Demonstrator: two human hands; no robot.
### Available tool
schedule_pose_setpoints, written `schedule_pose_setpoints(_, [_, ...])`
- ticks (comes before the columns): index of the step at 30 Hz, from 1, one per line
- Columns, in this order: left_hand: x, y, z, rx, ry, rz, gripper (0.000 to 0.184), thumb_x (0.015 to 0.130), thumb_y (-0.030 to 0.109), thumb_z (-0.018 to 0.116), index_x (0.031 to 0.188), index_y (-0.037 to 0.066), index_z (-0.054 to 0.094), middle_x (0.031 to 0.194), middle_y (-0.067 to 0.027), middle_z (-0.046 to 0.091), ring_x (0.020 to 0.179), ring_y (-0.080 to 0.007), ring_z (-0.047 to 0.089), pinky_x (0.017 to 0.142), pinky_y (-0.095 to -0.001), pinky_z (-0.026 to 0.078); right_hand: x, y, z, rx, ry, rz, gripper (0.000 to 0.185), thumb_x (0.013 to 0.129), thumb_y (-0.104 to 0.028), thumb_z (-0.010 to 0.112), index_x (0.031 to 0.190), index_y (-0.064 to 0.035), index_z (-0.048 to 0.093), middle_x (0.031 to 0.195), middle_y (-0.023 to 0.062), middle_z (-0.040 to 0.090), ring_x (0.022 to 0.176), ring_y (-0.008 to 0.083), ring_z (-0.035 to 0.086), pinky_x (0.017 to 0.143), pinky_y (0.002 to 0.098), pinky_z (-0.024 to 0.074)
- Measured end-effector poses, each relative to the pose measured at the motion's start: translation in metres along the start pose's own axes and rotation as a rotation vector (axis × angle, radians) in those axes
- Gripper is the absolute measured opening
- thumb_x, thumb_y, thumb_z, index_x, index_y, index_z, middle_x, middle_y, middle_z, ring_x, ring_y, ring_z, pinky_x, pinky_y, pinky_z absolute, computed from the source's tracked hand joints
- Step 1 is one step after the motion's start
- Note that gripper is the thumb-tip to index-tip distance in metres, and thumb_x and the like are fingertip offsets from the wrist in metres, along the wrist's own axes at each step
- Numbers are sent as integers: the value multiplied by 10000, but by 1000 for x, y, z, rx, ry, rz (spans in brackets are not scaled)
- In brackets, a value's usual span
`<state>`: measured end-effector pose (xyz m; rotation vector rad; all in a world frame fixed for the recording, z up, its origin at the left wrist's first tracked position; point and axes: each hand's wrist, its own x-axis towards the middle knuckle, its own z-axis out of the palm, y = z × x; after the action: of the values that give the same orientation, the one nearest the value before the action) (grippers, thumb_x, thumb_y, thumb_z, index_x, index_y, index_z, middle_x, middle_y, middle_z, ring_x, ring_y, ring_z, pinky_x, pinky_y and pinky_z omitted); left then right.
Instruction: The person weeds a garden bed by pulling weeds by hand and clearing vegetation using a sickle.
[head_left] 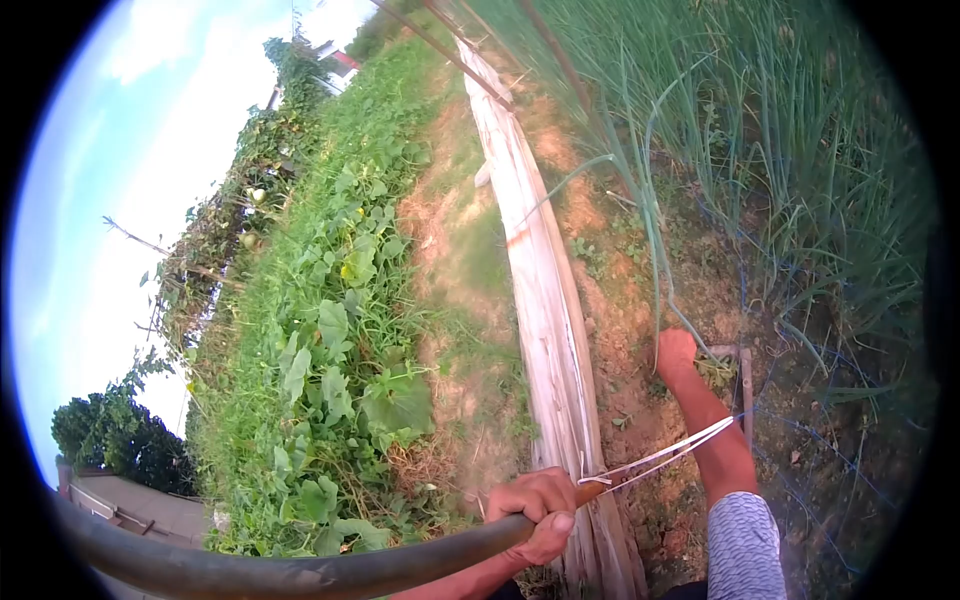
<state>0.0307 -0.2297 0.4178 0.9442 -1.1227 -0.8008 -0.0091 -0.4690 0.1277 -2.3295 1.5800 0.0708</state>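
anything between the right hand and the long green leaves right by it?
Nothing visible: the long green leaves run right down to the right hand. The white cord crosses lower, at the forearm, not between hand and leaves.

Out here it's an open plot in bright daylight. To the left of the left hand [535, 505], broad-leaved plants [340, 375] crowd into a thick green bank, with climbing vines [225, 190] rising behind. Farther left I see pale sky [120, 180] streaked with blue, and a dark bushy tree [120, 435] above a grey surface [150, 507]. Well ahead of both hands, a building [340, 68] shows a patch of red. Reddish soil [585, 205] runs ahead of the right hand [677, 352], beside dense green stalks [810, 130].
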Motion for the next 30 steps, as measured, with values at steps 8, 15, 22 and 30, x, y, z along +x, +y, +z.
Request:
schedule_pose_setpoints(8, [-1, 0, -9, 83, -39, -11, 368, 812, 20, 638, 630, 99, 328, 589, -23, 498, 560, -170, 497, 532, -292, 390, -3, 16, 4, -27, -26, -37, 130, 783, -191, 627, 803, -121, 735, 820, 110, 709, 805, 231, 701, 652, 349, 556])
schedule_pose_setpoints(15, [-3, -5, -1, 48, 36, 10, 380, 808, 20, 654, 634, 99, 325, 599, -17, 483, 555, -158, 458, 521, -298, 377, -9, 0, -72, 1611, 72, 313, 256, 838, -245, 592, 905, 1, 605, 632, 21, 512, 469, 127, 426, 413, 306, 344])
schedule_pose_setpoints(22, [-5, -13, 0, 115, 48, 104, 308, 813, 119, 664, 808, 144, 356, 582, -2, 435, 422, -103, 368, 440, -265, 328, -88, -63, -123, 1737, -465, -588, 532, 883, -291, 629, 1306, -11, 466, 1206, 129, 560, 1007, 195, 569, 730, 298, 519])
schedule_pose_setpoints(30, [-1, -5, 1, 168, -4, 20, 310, 851, 157, 659, 783, 149, 356, 548, 25, 401, 398, -93, 373, 417, -250, 314, -57, 9, -13, 1042, 28, -34, 226, 854, -175, 544, 1021, -63, 646, 907, 192, 642, 912, 288, 636, 770, 379, 501])
